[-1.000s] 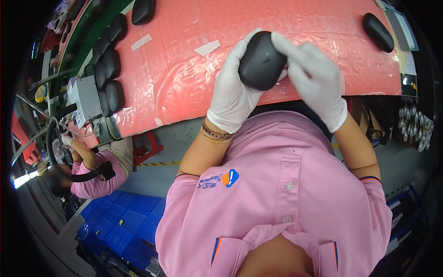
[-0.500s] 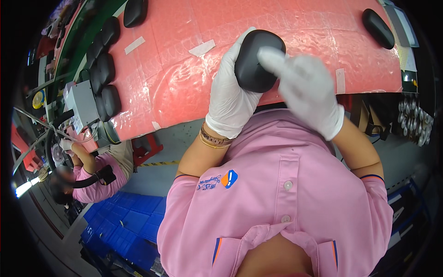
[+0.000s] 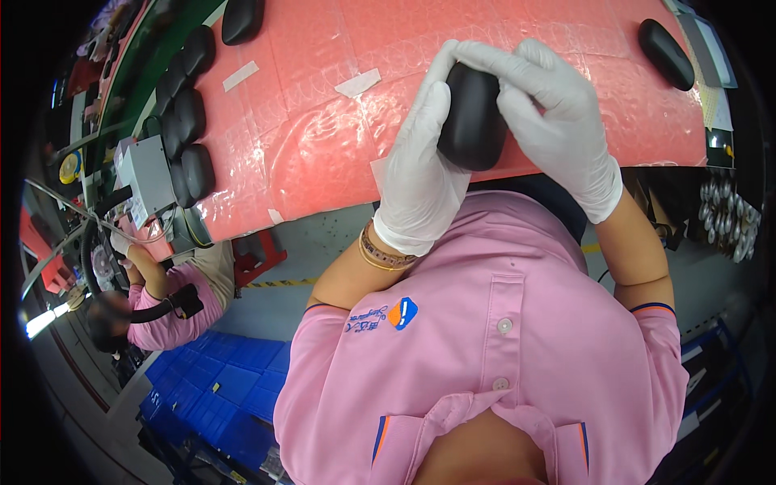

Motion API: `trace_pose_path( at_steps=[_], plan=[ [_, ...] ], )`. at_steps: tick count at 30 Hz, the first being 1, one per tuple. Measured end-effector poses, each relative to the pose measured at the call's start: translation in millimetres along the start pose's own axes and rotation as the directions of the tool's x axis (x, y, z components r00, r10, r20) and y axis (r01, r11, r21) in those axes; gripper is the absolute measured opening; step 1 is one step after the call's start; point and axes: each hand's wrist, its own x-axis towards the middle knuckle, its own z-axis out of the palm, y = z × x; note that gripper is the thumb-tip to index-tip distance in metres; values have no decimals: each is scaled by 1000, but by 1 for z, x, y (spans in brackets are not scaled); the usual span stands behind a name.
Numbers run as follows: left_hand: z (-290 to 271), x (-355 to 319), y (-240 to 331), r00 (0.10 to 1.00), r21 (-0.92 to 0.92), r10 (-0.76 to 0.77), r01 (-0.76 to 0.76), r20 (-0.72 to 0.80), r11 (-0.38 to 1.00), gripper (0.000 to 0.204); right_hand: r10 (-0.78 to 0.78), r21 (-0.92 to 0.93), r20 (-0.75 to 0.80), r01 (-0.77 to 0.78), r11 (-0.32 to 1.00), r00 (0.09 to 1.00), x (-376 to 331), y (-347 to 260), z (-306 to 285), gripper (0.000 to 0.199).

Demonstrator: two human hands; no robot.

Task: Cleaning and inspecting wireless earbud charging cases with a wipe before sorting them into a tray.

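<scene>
**Black moulded shell held in both gloved hands above a red work mat**

Item in hand: we hold one black rounded shell (image 3: 473, 117), matt and oval, lifted clear of the red bubble-wrap mat (image 3: 323, 153) near its front edge.

Left hand (image 3: 420, 174): white glove, gold bracelets at the wrist. We cup the shell from its left side; the fingers lie close together along its edge, reaching up past its top.

Right hand (image 3: 558, 129): white glove. We close it over the shell's right side, with the fingers (image 3: 493, 61) curved across the top and pressed to the surface. The thumb is hidden, so we cannot tell where it sits.

Also on the mat: a single black shell (image 3: 665, 53) at the far right, well apart from our hands; another black shell (image 3: 241, 18) at the top left; two strips of white tape (image 3: 358, 82).

Beside the mat, left: a row of black shells (image 3: 187, 121) along a green strip, and a grey box (image 3: 145, 174).

Lower left: a co-worker in a pink shirt (image 3: 174, 303) and blue crates (image 3: 218, 388) on the floor.
</scene>
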Motion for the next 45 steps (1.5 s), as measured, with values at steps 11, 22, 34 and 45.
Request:
trace_pose_path(
  at_steps=[11, 22, 34, 45],
  plan=[
    [-2, -3, 3, 999, 20, -23, 24, -42, 1000, 66, -423, -274, 167, 454, 848, 890, -50, -14, 1, 53],
    [-7, -6, 1, 997, 104, -65, 70, -52, 992, 49, 450, 608, 167, -451, 654, 877, -11, -10, -24, 36],
    [-16, -2, -3, 984, -66, -137, 145, 114, 987, 68, -422, -330, 113, 435, 838, 899, -55, -20, 17, 44],
    [-17, -5, 10, 972, -208, -225, 234, 68, 950, 57, -258, -307, 22, 252, 918, 966, -20, -8, -8, 48]
  ],
)
